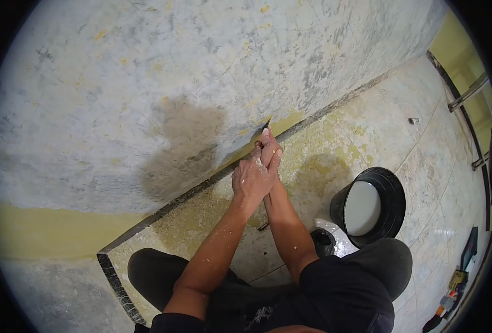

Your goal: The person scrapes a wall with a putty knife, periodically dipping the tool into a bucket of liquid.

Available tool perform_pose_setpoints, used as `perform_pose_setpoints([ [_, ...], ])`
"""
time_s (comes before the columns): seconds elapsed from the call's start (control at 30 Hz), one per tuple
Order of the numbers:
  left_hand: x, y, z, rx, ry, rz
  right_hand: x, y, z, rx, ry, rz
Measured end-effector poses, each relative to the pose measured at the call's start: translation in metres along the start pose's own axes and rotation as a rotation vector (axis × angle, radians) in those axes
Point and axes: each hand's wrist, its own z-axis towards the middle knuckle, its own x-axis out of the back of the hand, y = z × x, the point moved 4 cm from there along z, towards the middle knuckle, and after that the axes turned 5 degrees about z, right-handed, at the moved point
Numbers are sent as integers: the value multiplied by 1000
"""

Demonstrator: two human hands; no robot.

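Observation:
A scraper [266,123] with a dark thin blade meets the wall [201,66] low down, just above the dark skirting strip. My right hand [272,151] is closed around it, a finger stretched toward the blade. Against and partly over the right hand lies my left hand [250,176], fingers bent in the same grip. Its hold on the tool is partly hidden. Both hands and forearms carry pale flecks. Around the blade, a yellow band of old paint [287,122] shows beneath the grey-white, scuffed surface.
A black bucket [398,202] of whitish liquid stands by my right knee, beside a small black container [323,242]. Flakes litter the tiled floor [418,144]. A rod end [264,226] shows between my arms. Tools [454,283] lie far right, near metal legs [468,94].

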Motion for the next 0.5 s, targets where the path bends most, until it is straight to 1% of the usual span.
perform_pose_setpoints([
  [0.07,10,5,-11,-176,111,-4,-19,-3,-21,-10,22,1],
  [0.1,13,0,-16,-186,109,3,-26,0,-28,-17,57,6],
  [0.13,16,-12,-23,-111,132,-18,-27,7,-28,-17,64,11],
  [0.2,21,-24,-31,-23,139,-31,-25,20,-38,26,31,-10],
  [0.27,27,-20,-23,-56,66,-103,-28,18,-38,138,-86,234],
  [0.3,30,-14,-18,-56,64,-110,-21,19,-26,141,-72,214],
  [0.37,27,1,-7,-53,-68,-49,-13,13,-4,146,-62,189],
  [0.47,5,4,10,-77,-68,-29,-8,1,17,108,-10,147],
  [0.5,9,7,7,-84,-61,-28,-6,2,15,100,12,126],
])
